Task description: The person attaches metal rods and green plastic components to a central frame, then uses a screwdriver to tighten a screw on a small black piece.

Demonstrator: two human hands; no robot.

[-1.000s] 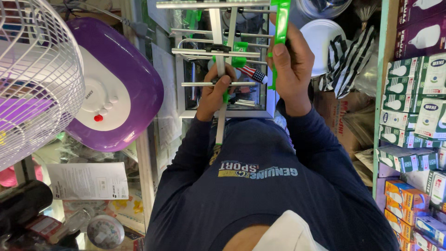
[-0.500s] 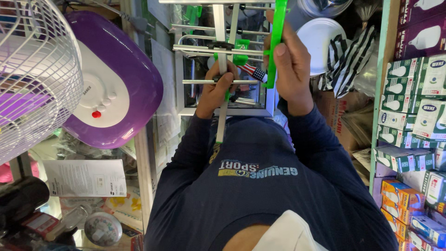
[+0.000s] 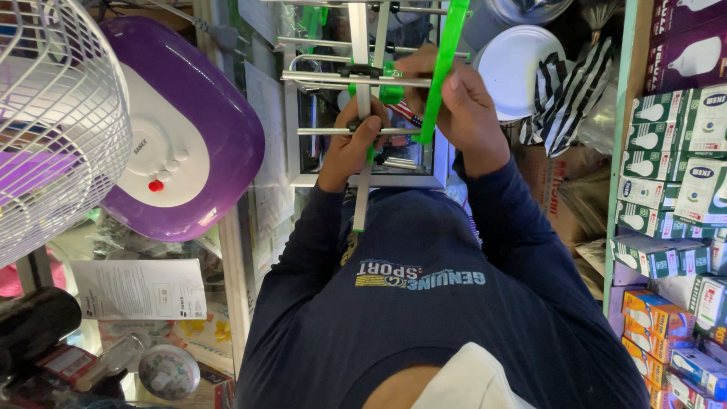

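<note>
I hold a metal antenna with thin silver cross rods and green plastic clips in front of my chest. My left hand is closed around its central silver boom, just below a cross rod. My right hand grips a long bright green plastic strip that runs up along the antenna's right side. A small striped part shows between the two hands and is mostly hidden. Both of my sleeves are dark blue.
A white wire fan guard and a purple-and-white appliance hang at the left. A printed paper sheet lies on a glass counter below. A white round lamp, striped bags and shelves of bulb boxes crowd the right.
The antenna and both hands have shifted slightly, and the green strip leans a little more to the left at its lower end. Both grips are unchanged.
</note>
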